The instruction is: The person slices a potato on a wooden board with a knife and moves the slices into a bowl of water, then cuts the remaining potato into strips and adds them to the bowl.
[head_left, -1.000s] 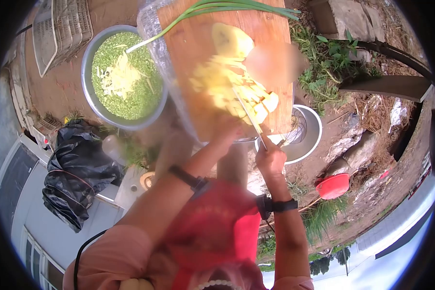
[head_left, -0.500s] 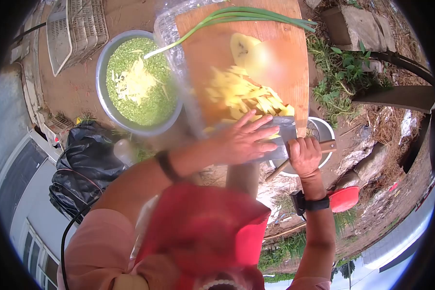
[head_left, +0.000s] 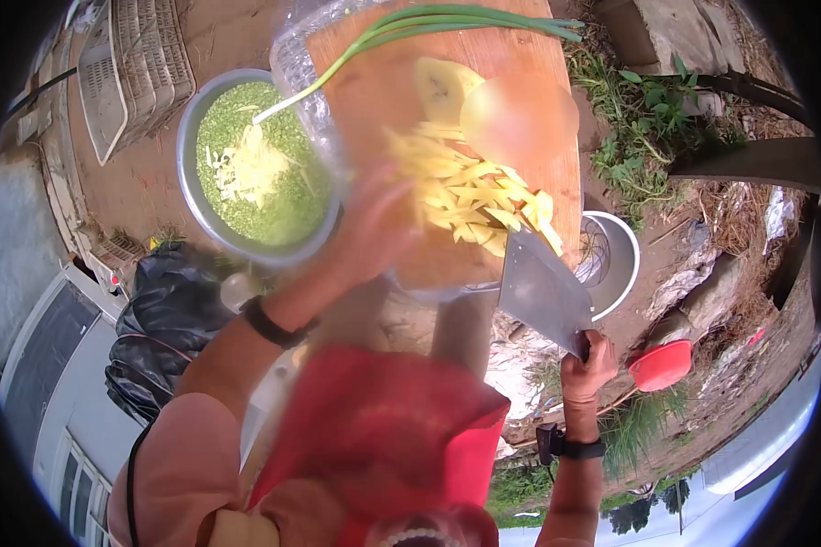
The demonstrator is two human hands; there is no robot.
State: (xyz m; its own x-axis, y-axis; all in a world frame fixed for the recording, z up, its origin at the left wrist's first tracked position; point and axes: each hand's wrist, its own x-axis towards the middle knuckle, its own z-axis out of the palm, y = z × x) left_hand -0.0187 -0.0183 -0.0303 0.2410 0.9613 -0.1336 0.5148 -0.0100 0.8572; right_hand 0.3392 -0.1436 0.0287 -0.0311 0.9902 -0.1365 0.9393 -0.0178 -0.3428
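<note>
My right hand grips the handle of a cleaver. The blade slants up and left, its far corner against the cut yellow strips on a wooden cutting board. These strips look like potato. Motion smears my left hand, which is over the board's left side beside the strips; its fingers are too blurred to read. Higher on the board lies a larger yellow piece with dark spots. Green onion stalks lie across the top, their white end over the bowl.
Left of the board stands a metal bowl of chopped greens topped with pale shreds. A white bucket is below the board's right side. A plastic crate, black bag and red scoop-like object lie around. A round blur covers part of the board.
My left hand has come off the blade and moved left and up. The cleaver has swung so its handle points down right, with my right hand lower than before.
</note>
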